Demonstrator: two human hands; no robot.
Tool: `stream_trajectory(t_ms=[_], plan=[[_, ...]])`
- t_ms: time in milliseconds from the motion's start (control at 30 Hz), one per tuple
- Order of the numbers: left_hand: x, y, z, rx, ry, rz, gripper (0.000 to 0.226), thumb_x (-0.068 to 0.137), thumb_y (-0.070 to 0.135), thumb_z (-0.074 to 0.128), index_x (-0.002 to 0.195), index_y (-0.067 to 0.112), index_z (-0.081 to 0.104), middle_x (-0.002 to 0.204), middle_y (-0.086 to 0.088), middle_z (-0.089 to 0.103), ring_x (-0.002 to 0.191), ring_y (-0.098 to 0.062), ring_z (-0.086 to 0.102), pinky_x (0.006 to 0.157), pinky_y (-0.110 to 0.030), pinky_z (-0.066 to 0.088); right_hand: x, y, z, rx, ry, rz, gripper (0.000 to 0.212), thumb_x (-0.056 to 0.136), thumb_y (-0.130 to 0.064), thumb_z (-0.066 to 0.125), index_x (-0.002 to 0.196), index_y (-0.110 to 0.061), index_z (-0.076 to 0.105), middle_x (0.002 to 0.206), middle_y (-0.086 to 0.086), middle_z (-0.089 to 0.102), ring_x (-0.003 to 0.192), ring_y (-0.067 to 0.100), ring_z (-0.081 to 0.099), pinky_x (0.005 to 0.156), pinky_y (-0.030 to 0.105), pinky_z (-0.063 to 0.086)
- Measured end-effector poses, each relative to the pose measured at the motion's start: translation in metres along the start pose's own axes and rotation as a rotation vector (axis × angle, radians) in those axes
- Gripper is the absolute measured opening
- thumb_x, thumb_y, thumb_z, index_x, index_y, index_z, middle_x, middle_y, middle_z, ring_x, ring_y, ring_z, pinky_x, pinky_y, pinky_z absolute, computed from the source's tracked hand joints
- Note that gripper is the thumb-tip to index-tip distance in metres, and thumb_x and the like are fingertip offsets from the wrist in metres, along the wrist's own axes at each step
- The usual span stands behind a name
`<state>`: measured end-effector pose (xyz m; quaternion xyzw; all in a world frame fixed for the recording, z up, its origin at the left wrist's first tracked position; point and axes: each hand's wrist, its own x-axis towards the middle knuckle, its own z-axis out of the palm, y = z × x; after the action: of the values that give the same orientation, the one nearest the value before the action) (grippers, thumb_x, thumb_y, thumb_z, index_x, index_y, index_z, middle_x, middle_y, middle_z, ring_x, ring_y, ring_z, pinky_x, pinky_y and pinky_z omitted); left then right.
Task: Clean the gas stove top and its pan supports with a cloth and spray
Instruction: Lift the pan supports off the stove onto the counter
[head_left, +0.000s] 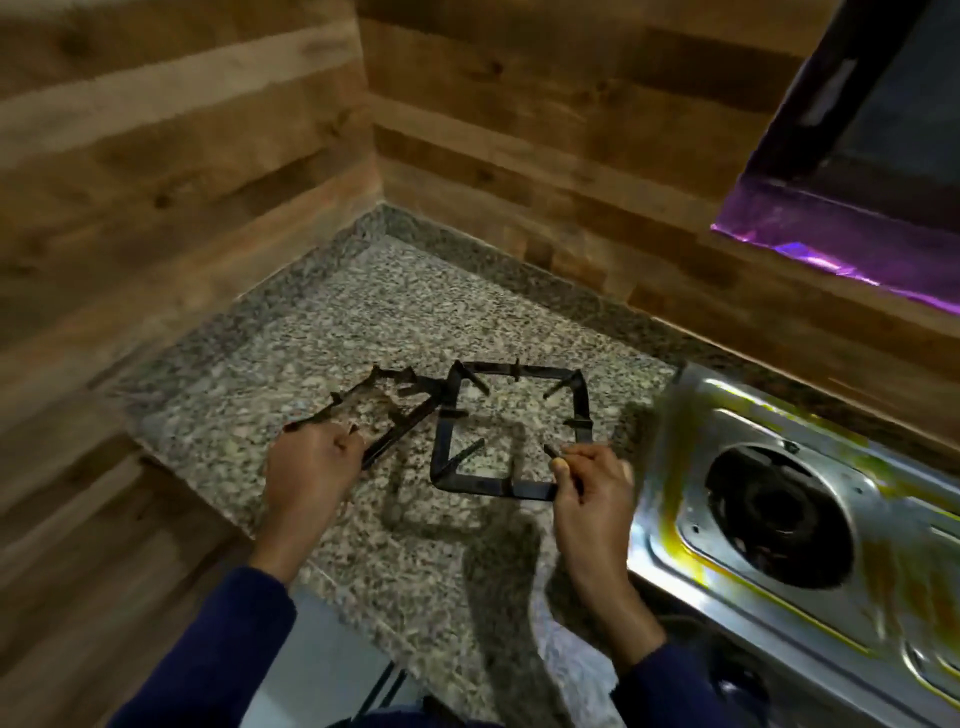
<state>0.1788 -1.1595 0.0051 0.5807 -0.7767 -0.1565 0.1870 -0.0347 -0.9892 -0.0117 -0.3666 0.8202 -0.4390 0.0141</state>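
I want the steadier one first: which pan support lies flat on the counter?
The right pan support, in the right hand; the left pan support is tilted.

From where I stand there is nothing to read: no word, brand, number or sign shows anywhere in view. The steel stove top (810, 561) carries no legible marking, the two black pan supports (511, 431) are plain, and the speckled worktop (291, 338) and the wood-patterned walls (171, 156) bear no lettering.
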Motion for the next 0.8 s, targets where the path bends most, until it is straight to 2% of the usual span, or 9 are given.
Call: stream_trajectory(t_ms=[100, 167, 267, 400, 567, 733, 800], plan=[[0.006, -0.019, 0.020, 0.005, -0.045, -0.054, 0.052, 0.090, 0.020, 0.065, 0.044, 0.013, 0.043, 0.044, -0.009, 0.050, 0.040, -0.023, 0.046, 0.042, -0.030, 0.034, -0.009, 0.002, 0.025, -0.042, -0.013, 0.076, 0.011, 0.090, -0.006, 0.066, 0.089, -0.001, 0.075, 0.100, 0.003, 0.065, 0.099, 0.019, 0.050, 0.086, 0.025, 0.041], [0.006, -0.025, 0.031, 0.023, -0.081, -0.056, 0.051, 0.092, 0.023, 0.064, 0.046, 0.015, 0.044, 0.042, -0.004, 0.046, 0.038, -0.019, 0.042, 0.040, -0.026, 0.028, -0.014, 0.007, 0.039, -0.063, -0.016, 0.106, 0.011, 0.090, -0.005, 0.065, 0.090, -0.001, 0.075, 0.101, 0.003, 0.065, 0.100, 0.022, 0.051, 0.086, 0.025, 0.041], [0.004, -0.028, 0.043, 0.022, -0.108, -0.049, 0.048, 0.092, 0.024, 0.065, 0.048, 0.017, 0.047, 0.040, 0.003, 0.040, 0.035, -0.011, 0.036, 0.038, -0.022, 0.024, -0.022, 0.022, 0.052, -0.113, -0.009, 0.141, 0.011, 0.088, -0.001, 0.066, 0.091, -0.001, 0.076, 0.100, 0.006, 0.067, 0.099, 0.024, 0.052, 0.084, 0.017, 0.034], [-0.001, -0.026, 0.054, 0.039, -0.144, -0.025, 0.047, 0.092, 0.022, 0.065, 0.049, 0.016, 0.048, 0.039, 0.008, 0.033, 0.033, -0.003, 0.027, 0.035, -0.019, 0.016, -0.031, 0.040, 0.061, -0.160, 0.017, 0.207, 0.011, 0.086, 0.002, 0.066, 0.091, 0.001, 0.076, 0.100, 0.011, 0.067, 0.095, 0.024, 0.050, 0.082, 0.023, 0.038], [-0.013, -0.024, 0.066, 0.022, -0.195, -0.003, 0.042, 0.095, 0.024, 0.062, 0.056, 0.021, 0.046, 0.045, 0.012, 0.033, 0.038, 0.001, 0.030, 0.037, -0.021, 0.014, -0.046, 0.048, 0.067, -0.140, 0.026, 0.256, 0.010, 0.084, 0.007, 0.065, 0.087, 0.002, 0.074, 0.096, 0.014, 0.065, 0.092, 0.022, 0.047, 0.080, 0.018, 0.031], [-0.017, -0.021, 0.067, 0.038, -0.194, 0.003, 0.046, 0.095, 0.025, 0.061, 0.054, 0.022, 0.041, 0.045, 0.009, 0.038, 0.038, -0.003, 0.035, 0.037, -0.022, 0.016, -0.058, 0.048, 0.066, -0.117, -0.101, 0.292, 0.016, 0.089, 0.005, 0.058, 0.077, -0.002, 0.066, 0.096, 0.007, 0.054, 0.093, 0.019, 0.043, 0.079, 0.017, 0.027], [-0.015, -0.020, 0.068, 0.098, -0.213, -0.040, 0.045, 0.096, 0.031, 0.060, 0.054, 0.019, 0.048, 0.047, 0.006, 0.044, 0.040, -0.007, 0.039, 0.038, -0.022, 0.021, -0.059, 0.049, 0.062, -0.126, -0.183, 0.301, 0.021, 0.088, 0.007, 0.055, 0.072, -0.007, 0.059, 0.097, 0.005, 0.050, 0.093, 0.021, 0.044, 0.079, 0.017, 0.027]])
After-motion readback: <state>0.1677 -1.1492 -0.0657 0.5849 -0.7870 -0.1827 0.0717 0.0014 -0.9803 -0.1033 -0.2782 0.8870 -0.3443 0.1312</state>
